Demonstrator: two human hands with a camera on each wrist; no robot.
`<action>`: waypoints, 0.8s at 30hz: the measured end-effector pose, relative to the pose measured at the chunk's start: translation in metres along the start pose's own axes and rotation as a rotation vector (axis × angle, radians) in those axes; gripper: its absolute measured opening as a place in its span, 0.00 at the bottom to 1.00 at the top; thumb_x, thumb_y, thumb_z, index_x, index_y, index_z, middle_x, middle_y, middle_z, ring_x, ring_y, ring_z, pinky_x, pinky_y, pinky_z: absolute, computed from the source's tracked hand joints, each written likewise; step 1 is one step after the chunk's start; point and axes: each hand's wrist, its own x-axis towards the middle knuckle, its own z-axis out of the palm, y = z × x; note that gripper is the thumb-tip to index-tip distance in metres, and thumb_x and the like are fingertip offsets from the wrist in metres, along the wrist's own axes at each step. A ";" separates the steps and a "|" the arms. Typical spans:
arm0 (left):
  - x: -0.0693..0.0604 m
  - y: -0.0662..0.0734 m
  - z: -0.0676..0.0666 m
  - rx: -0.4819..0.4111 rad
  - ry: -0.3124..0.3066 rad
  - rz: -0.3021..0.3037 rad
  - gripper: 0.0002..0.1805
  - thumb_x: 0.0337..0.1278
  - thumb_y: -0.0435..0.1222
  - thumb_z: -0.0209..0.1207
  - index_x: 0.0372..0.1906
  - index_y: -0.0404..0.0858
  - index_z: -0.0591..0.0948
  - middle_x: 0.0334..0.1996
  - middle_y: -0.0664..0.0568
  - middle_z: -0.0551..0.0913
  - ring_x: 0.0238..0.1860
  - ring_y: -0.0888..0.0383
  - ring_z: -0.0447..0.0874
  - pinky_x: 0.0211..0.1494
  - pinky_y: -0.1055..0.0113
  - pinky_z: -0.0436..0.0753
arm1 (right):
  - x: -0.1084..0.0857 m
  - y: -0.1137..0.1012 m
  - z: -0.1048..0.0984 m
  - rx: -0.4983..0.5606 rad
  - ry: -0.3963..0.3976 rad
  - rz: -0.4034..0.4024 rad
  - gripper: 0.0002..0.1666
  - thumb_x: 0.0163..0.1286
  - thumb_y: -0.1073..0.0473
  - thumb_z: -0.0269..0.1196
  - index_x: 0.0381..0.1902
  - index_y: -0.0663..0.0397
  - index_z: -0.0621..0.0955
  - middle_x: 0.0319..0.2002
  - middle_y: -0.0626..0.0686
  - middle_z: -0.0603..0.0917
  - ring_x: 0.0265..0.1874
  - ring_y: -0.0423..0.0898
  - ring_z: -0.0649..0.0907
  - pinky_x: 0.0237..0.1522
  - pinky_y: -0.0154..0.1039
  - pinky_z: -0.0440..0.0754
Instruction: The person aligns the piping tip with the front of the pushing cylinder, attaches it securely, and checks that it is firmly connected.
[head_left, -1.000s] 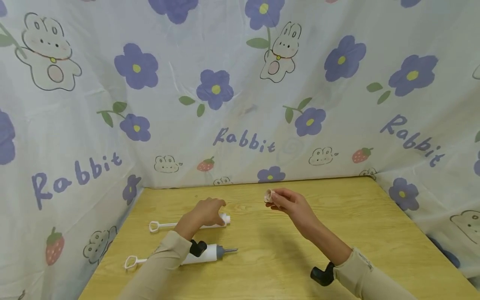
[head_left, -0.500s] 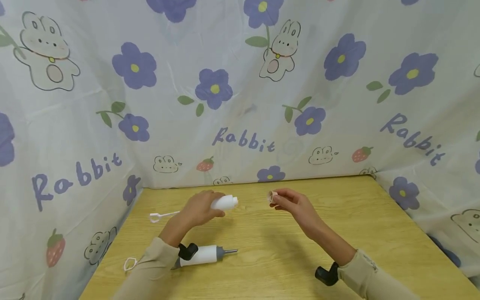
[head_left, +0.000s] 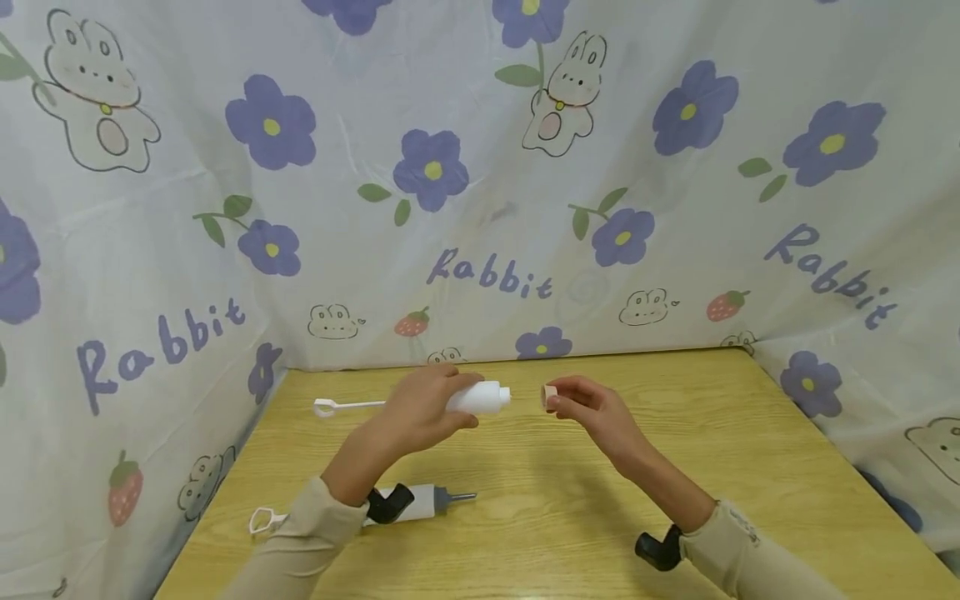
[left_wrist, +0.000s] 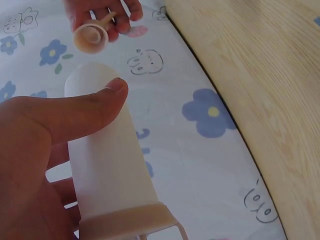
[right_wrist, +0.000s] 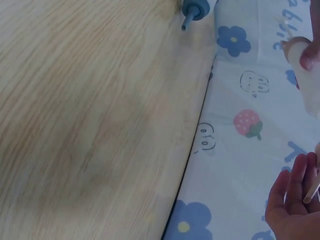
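My left hand (head_left: 422, 410) grips a white plastic tube (head_left: 480, 397) above the table, its narrower neck pointing right. A thin white plunger rod with a loop handle (head_left: 326, 407) sticks out of its other end. In the left wrist view the thumb lies across the tube (left_wrist: 107, 160), above a beige collar (left_wrist: 127, 221). My right hand (head_left: 600, 417) pinches a small beige, cup-like nozzle cap (head_left: 550, 397). Its open side faces the tube neck, with a gap between them. The left wrist view shows the cap's hollow inside (left_wrist: 92, 36).
A second white tube (head_left: 416, 502) with a grey end and a thin metal nozzle (head_left: 461, 497) lies on the wooden table (head_left: 675, 467), partly hidden by my left forearm. Its loop handle (head_left: 262, 521) shows at left. A patterned cloth (head_left: 480, 208) hangs behind the table.
My left hand has taken hold of the white tube, raised it off the table and brought it rightward, closer to the cap. My right hand has stayed nearly in place, turning the cap slightly.
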 end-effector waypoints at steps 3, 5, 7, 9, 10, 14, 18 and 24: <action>0.006 0.008 0.003 -0.001 -0.002 0.026 0.31 0.56 0.47 0.74 0.65 0.45 0.82 0.50 0.48 0.87 0.46 0.50 0.85 0.48 0.54 0.83 | 0.002 0.000 0.008 0.013 -0.032 0.009 0.23 0.76 0.53 0.64 0.63 0.60 0.80 0.54 0.62 0.85 0.48 0.42 0.86 0.57 0.36 0.82; 0.010 0.013 0.004 0.005 -0.004 0.048 0.30 0.56 0.48 0.73 0.64 0.45 0.82 0.48 0.48 0.87 0.44 0.51 0.84 0.46 0.55 0.82 | 0.003 -0.001 0.013 0.015 -0.044 0.012 0.24 0.76 0.52 0.64 0.63 0.58 0.80 0.57 0.62 0.84 0.50 0.44 0.86 0.58 0.38 0.83; 0.013 0.017 0.005 0.008 -0.005 0.065 0.30 0.56 0.48 0.74 0.64 0.45 0.83 0.46 0.49 0.87 0.43 0.52 0.83 0.46 0.55 0.82 | 0.004 -0.001 0.016 0.001 -0.038 -0.001 0.23 0.76 0.51 0.64 0.63 0.57 0.81 0.59 0.61 0.83 0.51 0.46 0.86 0.58 0.40 0.83; 0.015 0.020 0.005 0.009 -0.011 0.064 0.30 0.56 0.48 0.74 0.64 0.45 0.83 0.46 0.49 0.87 0.43 0.52 0.83 0.45 0.56 0.81 | 0.005 -0.001 0.018 -0.015 -0.026 -0.022 0.23 0.76 0.52 0.64 0.63 0.56 0.81 0.60 0.61 0.83 0.53 0.49 0.87 0.59 0.42 0.84; 0.015 0.021 0.005 0.006 -0.015 0.058 0.30 0.56 0.48 0.74 0.64 0.45 0.83 0.46 0.49 0.87 0.43 0.53 0.83 0.45 0.56 0.81 | 0.005 -0.001 0.018 -0.025 -0.018 -0.035 0.22 0.76 0.52 0.64 0.63 0.55 0.82 0.60 0.60 0.84 0.54 0.50 0.87 0.58 0.42 0.85; 0.014 0.022 0.004 -0.015 -0.031 0.029 0.31 0.57 0.49 0.73 0.65 0.45 0.82 0.47 0.49 0.87 0.43 0.53 0.83 0.44 0.57 0.81 | 0.005 -0.001 0.020 -0.068 -0.006 -0.110 0.22 0.75 0.54 0.65 0.62 0.57 0.82 0.60 0.61 0.85 0.56 0.56 0.87 0.55 0.41 0.86; 0.014 0.023 0.004 -0.010 -0.030 0.026 0.30 0.58 0.49 0.73 0.64 0.44 0.82 0.46 0.48 0.87 0.42 0.52 0.83 0.43 0.56 0.81 | 0.004 -0.001 0.022 -0.162 0.021 -0.162 0.22 0.75 0.52 0.66 0.62 0.53 0.83 0.59 0.58 0.86 0.55 0.57 0.87 0.51 0.40 0.87; 0.013 0.026 0.006 0.071 -0.008 0.085 0.29 0.59 0.49 0.72 0.63 0.42 0.82 0.46 0.47 0.86 0.42 0.51 0.83 0.46 0.55 0.82 | 0.003 -0.003 0.020 -0.254 0.013 -0.160 0.19 0.76 0.50 0.64 0.58 0.50 0.86 0.53 0.55 0.89 0.50 0.54 0.88 0.48 0.43 0.87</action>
